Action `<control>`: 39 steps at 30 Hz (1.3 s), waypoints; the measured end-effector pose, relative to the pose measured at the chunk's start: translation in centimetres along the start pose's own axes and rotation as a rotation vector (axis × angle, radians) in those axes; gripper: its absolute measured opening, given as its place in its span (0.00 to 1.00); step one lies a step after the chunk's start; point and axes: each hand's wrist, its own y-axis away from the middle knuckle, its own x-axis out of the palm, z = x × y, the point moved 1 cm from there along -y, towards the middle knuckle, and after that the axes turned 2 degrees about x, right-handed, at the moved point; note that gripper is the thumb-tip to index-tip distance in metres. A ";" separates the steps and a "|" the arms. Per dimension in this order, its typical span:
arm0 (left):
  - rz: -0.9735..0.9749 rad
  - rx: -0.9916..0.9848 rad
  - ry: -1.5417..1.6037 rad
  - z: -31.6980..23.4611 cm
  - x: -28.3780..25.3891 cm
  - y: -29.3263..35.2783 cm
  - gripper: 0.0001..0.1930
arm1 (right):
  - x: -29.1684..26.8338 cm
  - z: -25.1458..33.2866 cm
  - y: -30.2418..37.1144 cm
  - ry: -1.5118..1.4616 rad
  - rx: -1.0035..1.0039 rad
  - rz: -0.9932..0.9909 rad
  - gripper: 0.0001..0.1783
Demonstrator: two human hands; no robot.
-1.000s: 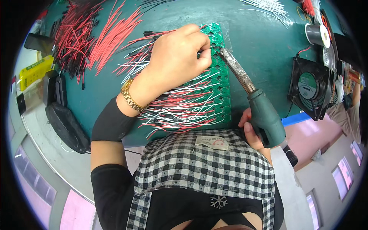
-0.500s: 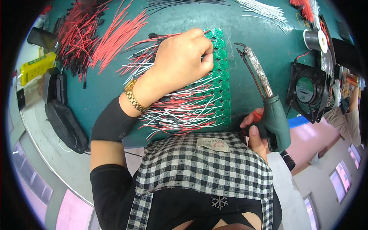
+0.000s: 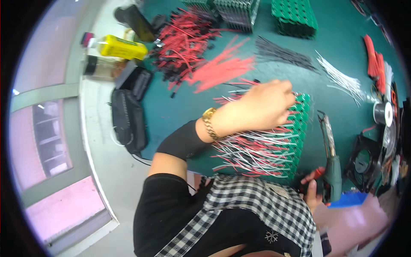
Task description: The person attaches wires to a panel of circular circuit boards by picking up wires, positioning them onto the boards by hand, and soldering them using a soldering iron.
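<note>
A panel of small green circuit boards lies on the green work surface, with red and white wires fanned along its left side. Over the panel's far end is my left hand, its fingers closed in a pinch. Whatever lies between those fingertips is hidden and blurred. To the panel's right, near the front edge, my right hand grips a soldering gun with a green body and red trigger. Its metal barrel and thin tip point away from me.
Red wires, black wires and white wires lie farther back. Stacked green boards stand behind them. At right are a solder spool and a black fan; at left, a black case and yellow bottle.
The view has swung left, so the scene sits farther right and lower, and the stacked boards now show. My left hand stays over the panel's far end; my right still grips the soldering gun.
</note>
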 end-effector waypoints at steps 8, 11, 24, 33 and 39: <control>-0.412 -0.544 -0.497 8.1 -12.3 0.2 0.09 | -3.5 4.3 0.1 -0.034 -0.037 0.058 0.26; -0.384 -0.477 -0.513 9.2 -12.3 -1.9 0.09 | -1.9 4.5 0.1 -0.036 -0.020 0.019 0.26; -0.322 -0.342 -0.998 8.5 -9.2 -5.2 0.04 | -5.1 4.5 -1.6 -0.054 -0.077 0.055 0.25; -0.400 -0.338 0.178 -0.4 2.2 -9.3 0.05 | -10.2 -1.6 -6.8 0.077 -0.115 0.113 0.25; -0.137 -0.057 0.286 -2.7 13.5 -10.3 0.06 | -12.5 -6.2 -10.2 0.261 -0.152 0.150 0.10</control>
